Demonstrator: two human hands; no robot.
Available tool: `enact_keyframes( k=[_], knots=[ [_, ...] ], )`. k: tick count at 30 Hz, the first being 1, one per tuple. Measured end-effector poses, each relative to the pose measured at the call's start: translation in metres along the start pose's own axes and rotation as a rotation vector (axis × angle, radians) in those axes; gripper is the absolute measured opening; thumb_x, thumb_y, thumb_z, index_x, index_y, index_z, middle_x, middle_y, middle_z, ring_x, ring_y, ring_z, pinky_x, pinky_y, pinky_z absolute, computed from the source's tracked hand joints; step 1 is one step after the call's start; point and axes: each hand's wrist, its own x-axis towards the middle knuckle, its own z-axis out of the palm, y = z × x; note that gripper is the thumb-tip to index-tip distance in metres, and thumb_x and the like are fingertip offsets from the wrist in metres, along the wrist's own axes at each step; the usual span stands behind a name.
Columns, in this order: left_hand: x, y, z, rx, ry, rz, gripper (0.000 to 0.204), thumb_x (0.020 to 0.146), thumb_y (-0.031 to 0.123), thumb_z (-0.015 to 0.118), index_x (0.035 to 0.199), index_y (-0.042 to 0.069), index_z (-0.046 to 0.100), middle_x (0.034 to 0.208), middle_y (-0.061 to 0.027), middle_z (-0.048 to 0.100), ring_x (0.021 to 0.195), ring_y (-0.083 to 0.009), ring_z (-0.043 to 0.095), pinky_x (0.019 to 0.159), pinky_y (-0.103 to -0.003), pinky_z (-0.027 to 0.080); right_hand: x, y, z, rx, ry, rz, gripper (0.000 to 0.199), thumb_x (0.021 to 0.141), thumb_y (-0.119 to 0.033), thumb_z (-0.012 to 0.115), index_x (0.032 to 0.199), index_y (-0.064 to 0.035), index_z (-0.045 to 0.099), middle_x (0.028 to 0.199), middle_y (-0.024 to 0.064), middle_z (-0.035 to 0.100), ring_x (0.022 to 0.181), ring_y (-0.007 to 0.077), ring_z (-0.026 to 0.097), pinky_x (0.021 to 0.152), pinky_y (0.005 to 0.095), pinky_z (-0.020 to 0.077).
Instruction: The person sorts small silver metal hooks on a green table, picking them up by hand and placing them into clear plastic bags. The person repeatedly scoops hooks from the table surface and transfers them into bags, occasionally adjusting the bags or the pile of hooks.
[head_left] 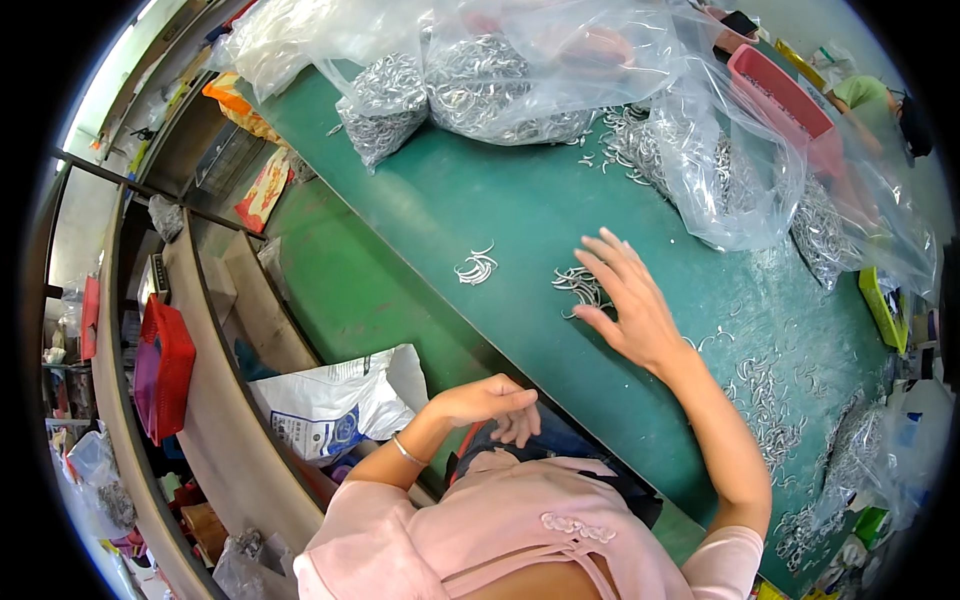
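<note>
My right hand (630, 305) hovers over the green tabletop with thumb and fingers apart. Beneath its fingertips lies a small heap of curved silver metal pieces (578, 284), partly covered by the hand. A second, smaller cluster of the same curved pieces (476, 266) rests to the left, closer to the table's edge. My left hand (492, 405) is held over my lap, just off the table edge, its fingers curled in. Whatever it may hold is hidden from view. More loose curved pieces (765, 415) are scattered on the table right of my right forearm.
Clear plastic bags full of curved pieces (480, 85) line the table's far side, with another bag (735, 165) spilling at the right. A pink bin (780, 105) and a yellow-green tray (884, 310) stand beyond. Left are wooden shelves, a red basket (165, 370) and a white sack (345, 400).
</note>
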Motion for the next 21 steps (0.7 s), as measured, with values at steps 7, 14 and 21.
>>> enact_keyframes(
  k=[7,14,21],
  knots=[
    [0.042,-0.047,-0.019,-0.483,-0.107,-0.142,0.078,0.096,0.059,0.029,0.133,-0.008,0.043,0.127,-0.0351,0.050,0.115,-0.0424,0.055,0.088,-0.042,0.052,-0.007,0.001,0.037,-0.014,-0.251,-0.092,0.056,0.084,-0.036,0.066,0.129,-0.0069,0.053,0.141,0.0151,0.043,0.137,0.0360,0.031,0.113,0.0523,0.0241],
    [0.061,-0.045,-0.012,-1.137,-0.623,-0.020,0.083,0.093,0.066,0.028,0.141,-0.001,0.035,0.144,-0.0297,0.034,0.129,-0.0452,0.041,0.103,-0.059,0.035,-0.063,-0.054,0.032,0.085,-0.383,-0.077,0.059,0.079,-0.026,0.069,0.128,-0.0002,0.050,0.142,0.0195,0.039,0.136,0.0397,0.032,0.111,0.0534,0.0262],
    [0.058,-0.063,-0.016,-1.294,-0.371,-0.153,0.055,0.099,0.044,0.036,0.127,-0.002,0.046,0.126,-0.0233,0.053,0.114,-0.0359,0.055,0.094,-0.052,0.047,-0.089,-0.088,0.043,0.169,-0.395,-0.143,0.049,0.082,-0.020,0.066,0.124,0.0007,0.053,0.138,0.0200,0.043,0.133,0.0389,0.036,0.108,0.0492,0.0326]
  ],
)
